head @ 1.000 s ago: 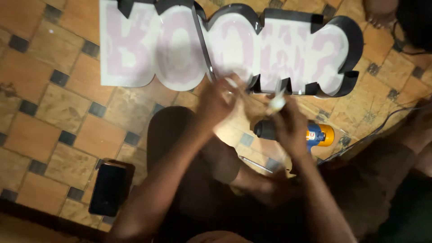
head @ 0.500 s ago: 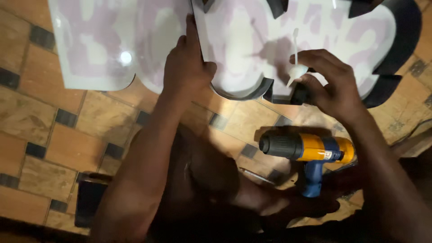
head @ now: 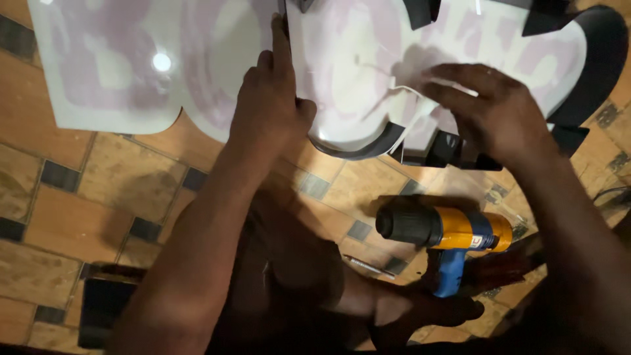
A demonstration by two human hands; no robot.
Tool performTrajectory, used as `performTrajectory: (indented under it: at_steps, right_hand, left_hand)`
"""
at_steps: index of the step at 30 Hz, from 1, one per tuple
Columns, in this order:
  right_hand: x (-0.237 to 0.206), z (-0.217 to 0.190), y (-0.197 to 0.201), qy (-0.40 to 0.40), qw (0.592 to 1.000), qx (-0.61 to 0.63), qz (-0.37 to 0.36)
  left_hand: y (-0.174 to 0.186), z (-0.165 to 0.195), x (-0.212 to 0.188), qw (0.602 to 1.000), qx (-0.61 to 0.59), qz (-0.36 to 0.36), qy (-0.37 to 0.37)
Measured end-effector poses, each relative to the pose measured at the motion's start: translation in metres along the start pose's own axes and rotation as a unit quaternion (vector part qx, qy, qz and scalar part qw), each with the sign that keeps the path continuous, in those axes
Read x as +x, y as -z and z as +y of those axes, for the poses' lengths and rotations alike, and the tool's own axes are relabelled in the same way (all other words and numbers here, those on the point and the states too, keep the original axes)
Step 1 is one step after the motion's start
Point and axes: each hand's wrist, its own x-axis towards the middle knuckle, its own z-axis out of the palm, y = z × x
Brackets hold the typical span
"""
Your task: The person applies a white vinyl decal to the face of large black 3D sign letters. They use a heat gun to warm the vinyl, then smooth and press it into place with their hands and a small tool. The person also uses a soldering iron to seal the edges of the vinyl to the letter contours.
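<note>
A large white sign panel [head: 131, 72] cut into rounded letter shapes, with black side walls [head: 591, 59], lies flat on the tiled floor. My left hand [head: 273, 105] rests on it with fingers closed together, pointing along the seam between two panel sections. My right hand [head: 490, 112] lies spread over the panel's right part, fingertips on a thin white strip [head: 404, 92] of film that curls up from the face. Whether the fingers pinch the strip is hidden.
A yellow, black and blue power tool [head: 447, 233] lies on the tiles below my right hand. A dark phone [head: 102, 306] lies at lower left. My bent legs fill the bottom middle. A cable [head: 614, 194] runs at the right edge.
The view has closed in on the panel. My left hand stays on the seam. My right hand has shifted from gripping the panel's lower black edge to lying spread on the white face.
</note>
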Motion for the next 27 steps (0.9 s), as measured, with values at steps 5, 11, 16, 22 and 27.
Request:
performTrajectory:
  at_steps: [5, 11, 16, 22, 27]
  right_hand:
    - [0.026, 0.013, 0.007, 0.040, 0.972, -0.224, -0.065]
    - [0.042, 0.012, 0.013, 0.102, 0.951, -0.286, -0.062]
    - [0.045, 0.005, 0.014, 0.127, 0.935, -0.324, -0.067]
    - [0.038, 0.017, 0.014, 0.152, 0.921, -0.356, -0.036]
    - [0.023, 0.024, 0.007, 0.105, 0.942, -0.317, -0.042]
  left_hand:
    - [0.001, -0.001, 0.001, 1.000, -0.006, 0.000, -0.012]
    - [-0.003, -0.004, 0.000, 0.999, 0.012, 0.021, -0.037]
    - [-0.004, -0.006, -0.002, 0.999, -0.002, 0.020, -0.050]
    - [-0.008, -0.011, -0.001, 0.999, -0.001, 0.007, -0.046]
    - [-0.007, -0.022, 0.000, 0.995, 0.009, 0.008, -0.104]
